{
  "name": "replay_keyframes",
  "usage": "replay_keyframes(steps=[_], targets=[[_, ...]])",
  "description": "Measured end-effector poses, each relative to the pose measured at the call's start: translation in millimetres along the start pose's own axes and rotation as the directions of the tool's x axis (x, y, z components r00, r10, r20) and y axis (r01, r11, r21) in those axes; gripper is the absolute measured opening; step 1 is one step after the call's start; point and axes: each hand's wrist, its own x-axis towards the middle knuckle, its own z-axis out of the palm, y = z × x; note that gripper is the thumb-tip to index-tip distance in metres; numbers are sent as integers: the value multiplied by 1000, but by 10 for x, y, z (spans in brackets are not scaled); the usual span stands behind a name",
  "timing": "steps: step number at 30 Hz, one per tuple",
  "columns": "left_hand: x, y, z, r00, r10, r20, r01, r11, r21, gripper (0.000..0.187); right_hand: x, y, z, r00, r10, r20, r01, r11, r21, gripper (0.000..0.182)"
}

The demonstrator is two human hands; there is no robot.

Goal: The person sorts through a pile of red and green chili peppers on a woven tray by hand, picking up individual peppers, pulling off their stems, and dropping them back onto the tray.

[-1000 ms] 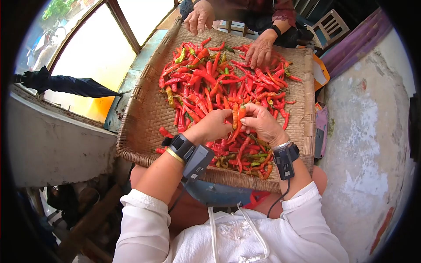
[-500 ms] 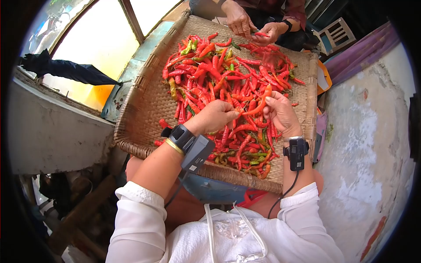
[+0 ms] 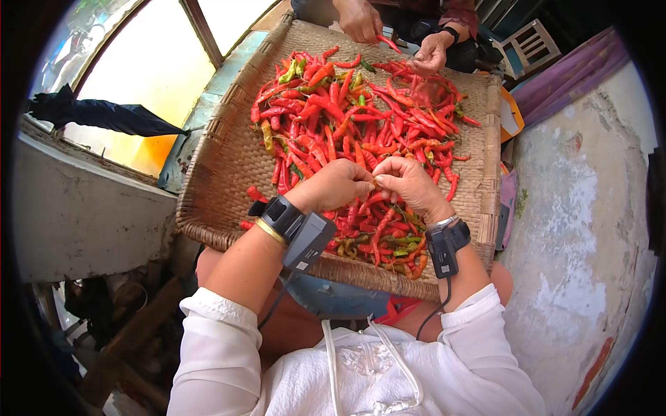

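Observation:
My left hand (image 3: 336, 186) and my right hand (image 3: 415, 186) meet fingertip to fingertip over the heap of chili peppers (image 3: 326, 111). Both are closed in a pinch. A small brownish bit shows between the fingertips, too small to name, and whatever else they hold is hidden behind the fingers. Mostly red chilies surround my hands, with a few green and yellowish ones (image 3: 399, 246) at the near edge of the heap. All of them lie in a wide woven basket tray (image 3: 222, 166).
Across the tray, another person's hand (image 3: 359, 19) holds a red chili (image 3: 389, 44), with that person's other hand (image 3: 431, 54) beside it. At left a folded dark umbrella (image 3: 118, 114) lies by the window. A worn plaster wall (image 3: 569, 229) stands at right.
My right hand has moved left to my left hand's fingertips; the orange-red chili it held no longer shows. The other person's hands have drawn apart, one with a red chili.

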Motion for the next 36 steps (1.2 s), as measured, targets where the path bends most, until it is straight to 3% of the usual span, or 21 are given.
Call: replay_keyframes(steps=[2,4,5,6,8,12,14,15,18,20,22,24,26,28,29,30,31,32,33,35,36], targets=[[-16,-1,-7,1000,19,7,-19,1000,20,17,-23,-17,-50,1000,24,10,-24,1000,-6,6],[-40,14,-51,995,63,-83,-43,974,225,21,-40,-108,-120,996,86,-27,-88,993,-79,6],[-28,-18,-78,995,63,-83,-43,974,224,21,-13,-79,-196,996,65,-66,-68,996,-56,6],[-11,-58,-107,981,125,-150,-75,950,302,23,-10,-87,-281,995,10,-99,-12,1000,-11,8],[6,-99,-120,958,191,-214,-98,919,381,25,62,-39,-370,932,-99,-348,239,891,387,13],[34,-125,-84,955,173,-242,-66,916,396,23,84,-167,-232,817,-36,-576,409,740,533,20],[70,-164,-67,950,182,-252,-58,900,431,22,121,131,-234,959,34,-281,26,978,209,17],[85,-189,-65,946,197,-259,-65,894,443,22,121,186,-154,968,16,-252,-30,998,-52,18],[107,-261,-46,941,224,-252,-82,878,471,22,160,312,64,978,-94,-186,-52,754,-655,25],[102,-267,-24,940,242,-241,-99,868,486,22,123,302,184,980,-90,-175,-63,699,-713,29],[101,-240,4,970,154,-187,-46,874,483,23,111,252,277,963,-96,-252,-164,534,-829,29],[111,-235,0,965,170,-201,-47,863,503,25,127,299,249,964,-110,-244,-149,537,-830,26],[107,-217,4,959,182,-216,-45,854,519,27,139,329,180,967,-66,-247,-103,784,-613,23],[75,-149,6,935,169,-312,-66,947,315,30,93,239,171,978,-43,-204,-66,865,-497,18],[79,-143,2,935,170,-311,-67,947,315,30,42,171,177,984,54,-171,-108,941,-322,17],[86,-134,-7,929,119,-350,-59,982,180,29,0,99,193,983,142,-121,-158,978,-137,15],[92,-123,-17,923,64,-381,-52,998,41,28,-18,89,198,983,140,-122,-157,978,-138,15],[87,-95,-29,922,66,-381,-54,998,41,28,-32,82,205,987,161,-1,-160,982,-100,13],[71,-54,-42,913,44,-404,-107,985,-133,24,-40,77,210,977,175,121,-169,984,-61,12],[46,1,-84,903,-31,-429,-174,886,-429,24,-34,51,125,970,187,157,-173,980,-100,11],[32,18,-104,903,-33,-429,-173,885,-432,24,-32,41,55,961,199,192,-175,975,-137,11]])
